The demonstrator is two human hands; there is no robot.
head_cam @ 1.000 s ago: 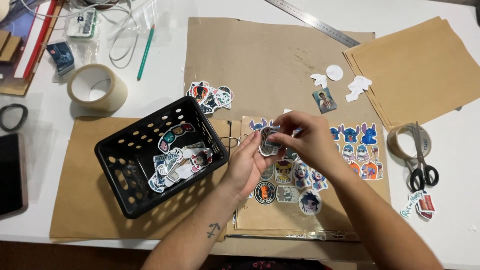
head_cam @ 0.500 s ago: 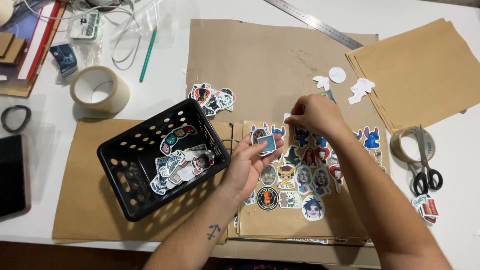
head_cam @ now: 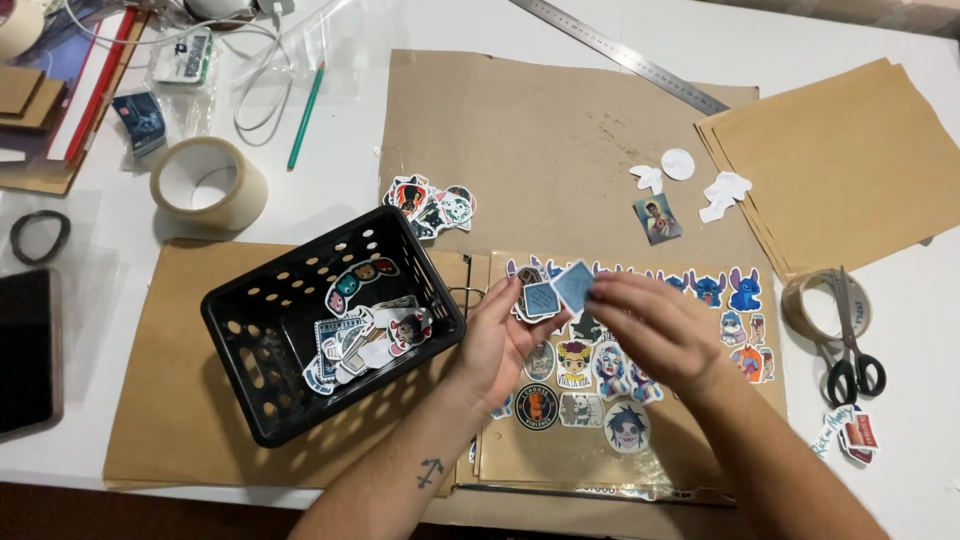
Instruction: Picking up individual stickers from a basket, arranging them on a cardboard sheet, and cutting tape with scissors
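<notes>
The left hand (head_cam: 500, 335) is near the middle of the table, palm up, and its fingers are curled around a small stack of stickers (head_cam: 537, 297) which it grips between thumb and fingertips. The right hand (head_cam: 650, 325) is just beside it on the right; its thumb and first finger are closed on one blue square sticker (head_cam: 574, 285), which is tilted like a diamond and touches the top of the stack. Both hands are above a brown sheet (head_cam: 560, 440) where many cartoon stickers lie in rows, and this sheet is at the near side of the table. Left of the left hand, just beside the wrist, stands a black plastic basket (head_cam: 262, 335) with holes in its walls; more stickers lie inside it, at its right half. Beyond the basket, a small heap of stickers (head_cam: 430, 203) lies on the edge of a big kraft paper sheet (head_cam: 540, 130). Far left there is a roll of tape (head_cam: 208, 185) and a green pencil (head_cam: 306, 115). At the far side a metal ruler (head_cam: 620, 53) lies diagonally. On the right, a pile of brown paper (head_cam: 840, 160) lies flat, and nearer, scissors (head_cam: 850, 345) rest over a second roll of tape (head_cam: 812, 305). One small portrait sticker (head_cam: 657, 220) lies alone, with some white cut-out pieces (head_cam: 690, 180) near it.
</notes>
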